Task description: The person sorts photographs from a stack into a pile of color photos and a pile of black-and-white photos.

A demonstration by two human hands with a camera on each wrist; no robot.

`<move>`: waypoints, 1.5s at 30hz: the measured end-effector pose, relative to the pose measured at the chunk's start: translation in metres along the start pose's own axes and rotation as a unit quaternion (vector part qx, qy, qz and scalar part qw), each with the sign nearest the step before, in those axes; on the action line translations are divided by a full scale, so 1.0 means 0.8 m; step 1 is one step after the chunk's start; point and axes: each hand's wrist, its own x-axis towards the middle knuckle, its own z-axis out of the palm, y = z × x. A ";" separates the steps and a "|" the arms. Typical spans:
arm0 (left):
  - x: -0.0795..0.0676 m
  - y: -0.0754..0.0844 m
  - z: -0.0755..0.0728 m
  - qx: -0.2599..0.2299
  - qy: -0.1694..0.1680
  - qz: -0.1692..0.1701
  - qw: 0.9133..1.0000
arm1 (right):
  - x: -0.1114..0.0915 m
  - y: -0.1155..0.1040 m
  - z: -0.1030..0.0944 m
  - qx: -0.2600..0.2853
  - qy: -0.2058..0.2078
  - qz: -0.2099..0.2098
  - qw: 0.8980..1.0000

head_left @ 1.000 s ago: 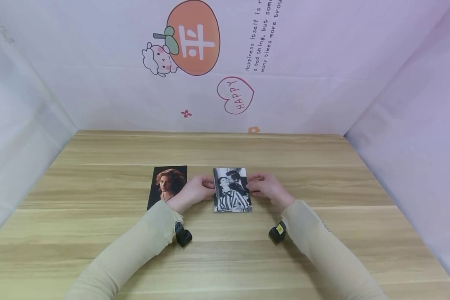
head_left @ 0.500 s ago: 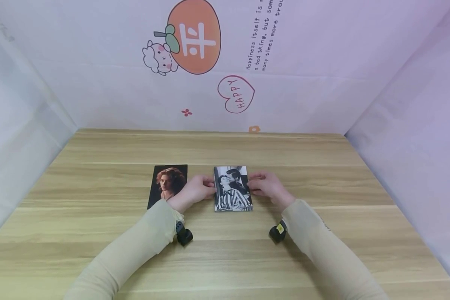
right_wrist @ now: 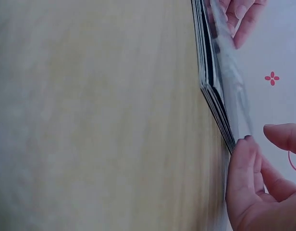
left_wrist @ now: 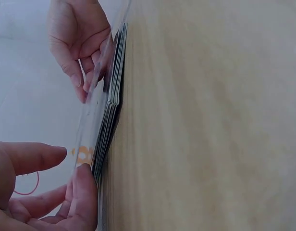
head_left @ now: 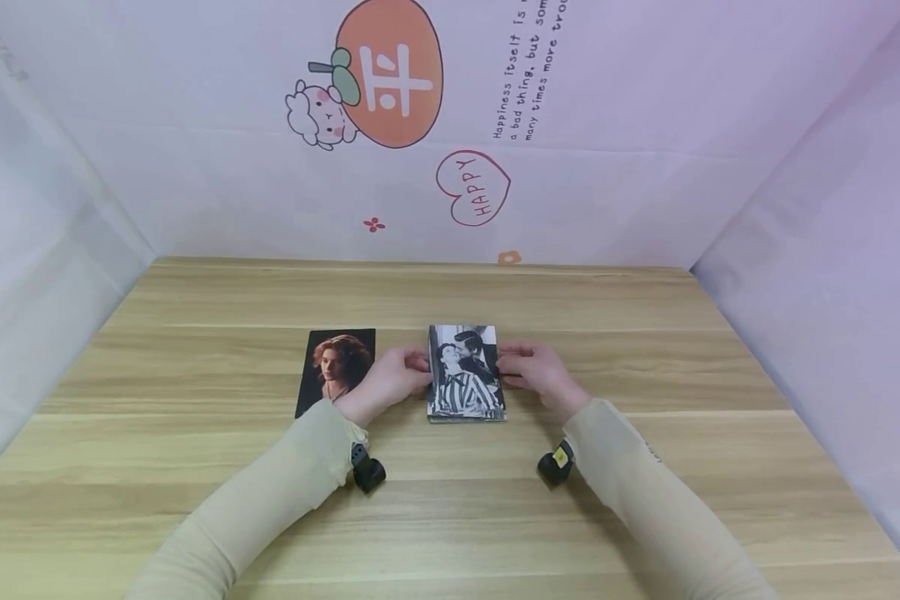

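Note:
At the middle of the table, a stack of black-and-white photo cards [left_wrist: 117, 72] lies flat. Its glossy top photo card [head_left: 463, 371], a couple with one in a striped shirt, is raised a little from the rest, as the wrist views show. My left hand [head_left: 395, 379] holds its left edge with fingertips curled at it, thumb above. On the opposite edge, my right hand [head_left: 540, 372] does the same. Left of the stack lies a dark portrait photo [head_left: 335, 367], its lower part hidden by my left wrist.
Wood-grain table [head_left: 450, 517] under everything. A white printed backdrop [head_left: 607, 192] rises at the table's far edge, with white side walls left and right. Black wrist cameras [head_left: 367, 468] sit at both cuffs.
The top photo card has come up and slid slightly away from me, so the lower cards show at its near edge. My hands stay almost where they were.

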 end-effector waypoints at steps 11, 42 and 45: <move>-0.003 0.000 -0.002 -0.051 0.016 0.036 0.998 | -0.001 -0.005 0.002 0.018 0.027 -0.003 0.999; 0.004 0.044 0.065 -0.130 -0.020 0.076 0.988 | -0.037 0.007 -0.085 -0.055 0.050 -0.112 0.991; 0.008 0.047 0.080 -0.154 -0.022 0.062 0.986 | -0.040 0.011 -0.099 -0.081 0.052 -0.116 0.989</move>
